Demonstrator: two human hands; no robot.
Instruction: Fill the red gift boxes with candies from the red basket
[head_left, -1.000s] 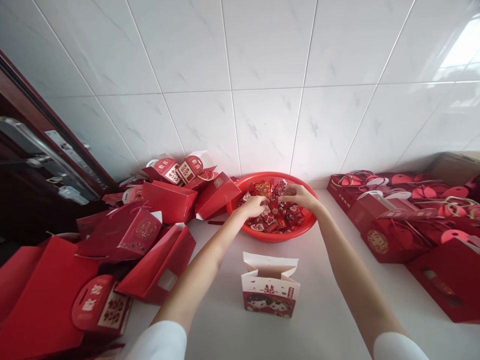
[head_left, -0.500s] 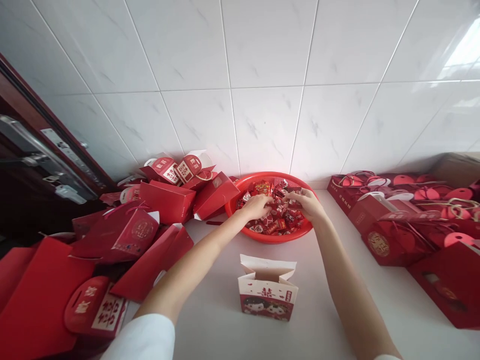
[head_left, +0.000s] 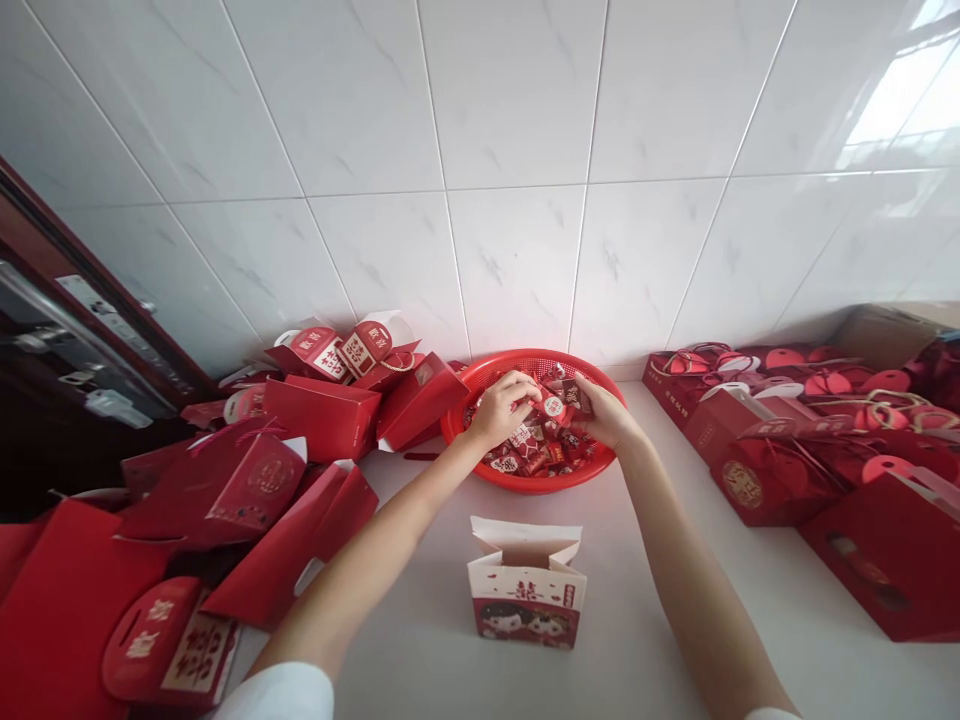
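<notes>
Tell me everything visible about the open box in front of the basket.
The open box, seemingly folded card, is white above and red below, with red characters and two cartoon faces in front. Its top gapes, side panels creased inward; its inside bottom is hidden. It stands upright on the pale table, apart from the red basket, touching nothing else.

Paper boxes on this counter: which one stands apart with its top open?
The white-topped box with two cartoon faces, standing alone on the near side of the red basket; the other boxes crowd together left and right.
</notes>
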